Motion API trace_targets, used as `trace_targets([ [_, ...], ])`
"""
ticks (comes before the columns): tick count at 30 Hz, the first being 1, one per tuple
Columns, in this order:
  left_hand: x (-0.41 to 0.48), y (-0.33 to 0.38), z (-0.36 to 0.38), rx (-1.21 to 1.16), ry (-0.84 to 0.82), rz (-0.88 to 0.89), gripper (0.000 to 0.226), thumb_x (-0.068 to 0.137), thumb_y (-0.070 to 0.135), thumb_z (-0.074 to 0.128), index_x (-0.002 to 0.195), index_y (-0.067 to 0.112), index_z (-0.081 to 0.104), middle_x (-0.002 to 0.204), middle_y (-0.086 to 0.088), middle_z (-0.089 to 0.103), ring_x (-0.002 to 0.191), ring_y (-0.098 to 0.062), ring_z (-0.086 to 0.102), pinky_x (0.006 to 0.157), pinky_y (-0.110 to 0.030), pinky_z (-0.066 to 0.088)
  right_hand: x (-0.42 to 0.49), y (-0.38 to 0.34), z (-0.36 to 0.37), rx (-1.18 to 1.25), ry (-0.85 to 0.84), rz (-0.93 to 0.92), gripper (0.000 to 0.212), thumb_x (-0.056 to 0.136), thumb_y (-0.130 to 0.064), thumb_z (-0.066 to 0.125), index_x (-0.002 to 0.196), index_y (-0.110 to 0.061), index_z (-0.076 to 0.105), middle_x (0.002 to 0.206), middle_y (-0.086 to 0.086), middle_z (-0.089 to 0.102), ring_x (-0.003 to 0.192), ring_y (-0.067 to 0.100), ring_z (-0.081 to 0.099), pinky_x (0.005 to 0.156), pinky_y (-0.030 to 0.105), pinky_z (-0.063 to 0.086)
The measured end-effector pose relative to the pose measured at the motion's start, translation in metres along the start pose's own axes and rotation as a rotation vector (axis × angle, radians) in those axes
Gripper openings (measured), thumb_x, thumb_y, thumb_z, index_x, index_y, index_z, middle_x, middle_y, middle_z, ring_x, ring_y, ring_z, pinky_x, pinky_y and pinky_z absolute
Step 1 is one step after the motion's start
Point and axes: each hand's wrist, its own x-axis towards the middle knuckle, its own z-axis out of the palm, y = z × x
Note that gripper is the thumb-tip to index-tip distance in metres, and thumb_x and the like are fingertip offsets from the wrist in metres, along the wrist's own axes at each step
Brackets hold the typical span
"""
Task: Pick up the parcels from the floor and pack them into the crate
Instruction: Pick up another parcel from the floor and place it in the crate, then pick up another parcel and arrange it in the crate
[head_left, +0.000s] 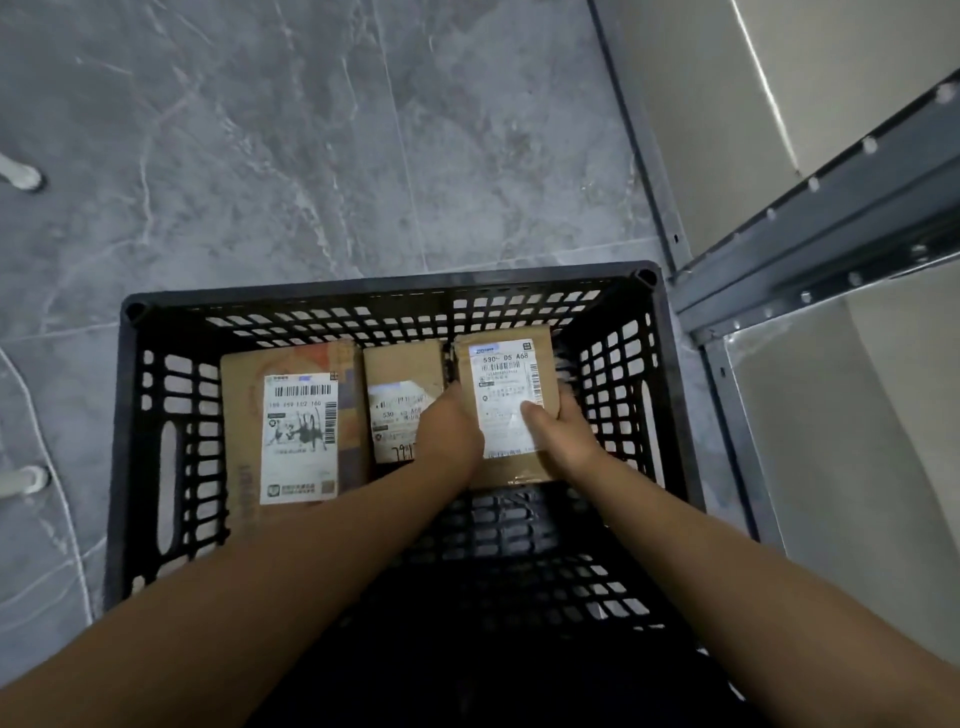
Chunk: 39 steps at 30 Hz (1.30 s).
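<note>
Beneath both hands a grey marbled tile floor (311, 156) carries a black slatted crate (389, 288), and a grey metal shelf frame (831, 218) stands against the wall to the right of the right hand. The left hand (449, 431) grips the left edge of a small parcel (511, 379) with curled fingers, while the right hand (563, 436) clasps its right edge, thumb pressed on the white label. Three parcels are inside the crate: the small parcel, a middle parcel (400, 384) just left of the left hand and partly under it, and a large parcel (296, 431) farther left.
</note>
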Motion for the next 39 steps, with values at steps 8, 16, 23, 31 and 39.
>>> trace_targets([
  [8,-0.015,0.014,-0.018,-0.072,-0.093,0.036,0.04,0.088,0.005,0.054,0.127,0.011,0.051,0.119,-0.007,0.065,0.109,-0.026,0.061,0.083,-0.027,0.05,-0.012,-0.014,0.003,-0.046,0.034,-0.007,0.054,0.091,-0.017,0.057,0.14,-0.017,0.033,0.13,0.008,0.058,0.115,0.026,0.057,0.103,0.044,0.045],
  [16,-0.125,0.087,-0.153,-0.047,-0.22,-0.102,0.037,0.093,0.012,0.049,0.129,0.01,0.056,0.114,-0.011,0.062,0.091,-0.02,0.056,0.079,-0.025,0.044,-0.161,-0.116,-0.037,-0.15,-0.058,0.048,0.061,0.097,-0.029,0.047,0.15,-0.018,0.02,0.151,0.006,0.036,0.137,0.025,0.036,0.109,0.034,0.03],
  [23,-0.253,0.204,-0.283,-0.081,-0.23,-0.049,0.039,0.094,0.015,0.053,0.132,0.009,0.052,0.129,-0.011,0.056,0.106,-0.022,0.054,0.081,-0.024,0.039,-0.314,-0.245,-0.085,-0.103,-0.007,-0.034,0.056,0.096,-0.033,0.049,0.146,-0.017,0.03,0.141,0.008,0.048,0.124,0.026,0.049,0.106,0.035,0.038],
  [31,-0.413,0.385,-0.4,-0.068,-0.233,0.201,0.031,0.094,0.023,0.054,0.125,0.017,0.054,0.113,-0.001,0.057,0.097,-0.015,0.058,0.065,-0.025,0.039,-0.496,-0.416,-0.173,-0.13,-0.029,-0.244,0.054,0.095,-0.029,0.052,0.144,-0.013,0.034,0.137,0.01,0.051,0.109,0.025,0.056,0.08,0.03,0.044],
  [39,-0.51,0.493,-0.476,-0.116,-0.17,0.564,0.027,0.09,0.025,0.06,0.117,0.021,0.057,0.11,0.001,0.062,0.092,-0.013,0.063,0.071,-0.026,0.042,-0.631,-0.504,-0.238,-0.149,0.191,-0.63,0.053,0.094,-0.021,0.056,0.141,-0.007,0.038,0.133,0.014,0.055,0.106,0.028,0.062,0.062,0.016,0.044],
])
